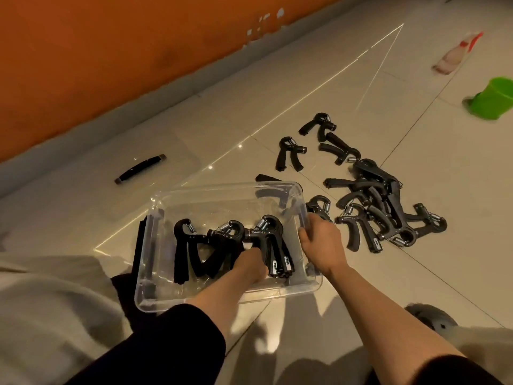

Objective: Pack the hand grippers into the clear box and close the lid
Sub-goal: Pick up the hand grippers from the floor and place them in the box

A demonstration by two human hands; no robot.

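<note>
The clear box (177,195) stands open on the tiled floor in front of me. Several black hand grippers (194,245) with steel springs stand in a row inside it. My left hand (251,266) reaches into the box and grips the handles of the grippers at the right end of the row (273,245). My right hand (322,243) holds the box's right rim. A pile of loose hand grippers (374,201) lies on the floor to the right of the box. The clear lid (161,173) lies flat on the floor behind the box.
An orange wall (97,65) runs along the left. A black handle strip (140,168) lies on the lid. A green bucket (492,98) and a spray bottle (455,54) stand at the far right. My grey-clad knee (50,315) is at the lower left.
</note>
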